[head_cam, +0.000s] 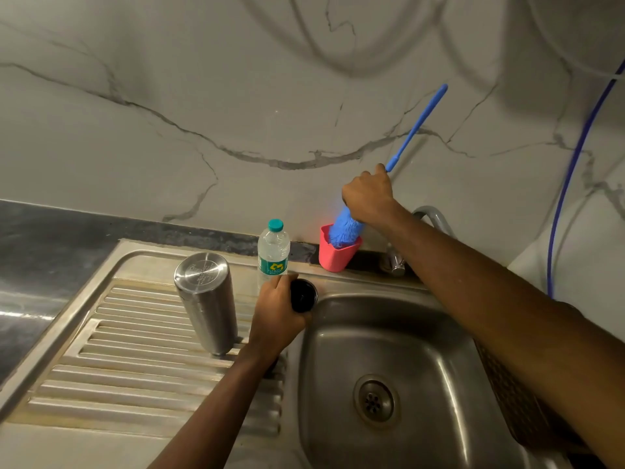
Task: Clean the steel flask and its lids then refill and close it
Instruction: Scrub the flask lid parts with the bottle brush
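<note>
Right hand [368,194]: fingers clenched on the blue brush [346,231], seated in the pink holder [334,257] at 12 o'clock of the sink [439,350]. Left hand [275,311] grasps the dark lid [303,295]. The steel flask [206,301] stands inverted at 9 o'clock. Risk: an angled pull could topple the holder.

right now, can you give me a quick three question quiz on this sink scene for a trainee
1. True or false: the cylindrical steel flask stands upside down on the ribbed steel drainboard.
2. Which hand grips the blue long-handled bottle brush? A) left B) right C) neither
3. What does the left hand hold at the edge of the steel sink?
Key: 1 true; 2 B, the right hand; 3 a dark round lid.
</note>
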